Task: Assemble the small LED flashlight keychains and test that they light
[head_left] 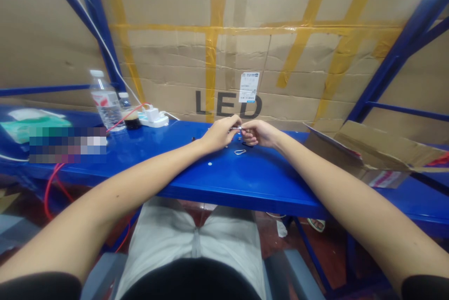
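Over the blue table [224,178], my left hand [221,132] and my right hand [258,132] meet with fingertips pinched together. Between them is a thin, shiny metal piece [235,128], too small for me to make out its kind. My left fingers close on it from the left, and my right fingertips grip its right end. Just below the hands a silver carabiner [240,152] lies flat on the table. A few small dark and metal bits lie under and beside the fingers, partly hidden. A small white spot [209,164] shows nearer the front edge.
At left stand a water bottle [107,103], a smaller bottle of dark liquid [131,115] and a white power strip [154,119] with cables. An open cardboard box [372,152] sits at right. Large taped cardboard [168,66] backs the table between blue posts.
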The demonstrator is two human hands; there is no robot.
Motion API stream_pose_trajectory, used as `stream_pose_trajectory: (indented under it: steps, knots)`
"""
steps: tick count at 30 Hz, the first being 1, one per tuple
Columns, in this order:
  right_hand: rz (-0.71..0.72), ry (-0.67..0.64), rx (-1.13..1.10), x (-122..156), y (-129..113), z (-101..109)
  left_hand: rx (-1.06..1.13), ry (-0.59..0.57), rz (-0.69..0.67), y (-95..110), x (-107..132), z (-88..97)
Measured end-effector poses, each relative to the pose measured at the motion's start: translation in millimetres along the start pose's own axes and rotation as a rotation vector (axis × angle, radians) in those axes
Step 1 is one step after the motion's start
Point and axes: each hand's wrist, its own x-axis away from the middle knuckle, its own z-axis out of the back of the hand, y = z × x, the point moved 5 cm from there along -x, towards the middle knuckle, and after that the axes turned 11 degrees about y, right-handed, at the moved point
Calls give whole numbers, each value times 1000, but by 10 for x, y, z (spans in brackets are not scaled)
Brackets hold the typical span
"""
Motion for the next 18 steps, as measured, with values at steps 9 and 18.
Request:
stream_pose_trajectory:
  steps: [9, 18]
  knots:
    - [-1, -9, 10, -31, 9, 18, -73, 14, -36, -46, 2, -32]
    - [-16, -13, -3, -58, 27, 28, -85, 21, -33, -49, 2, -38]
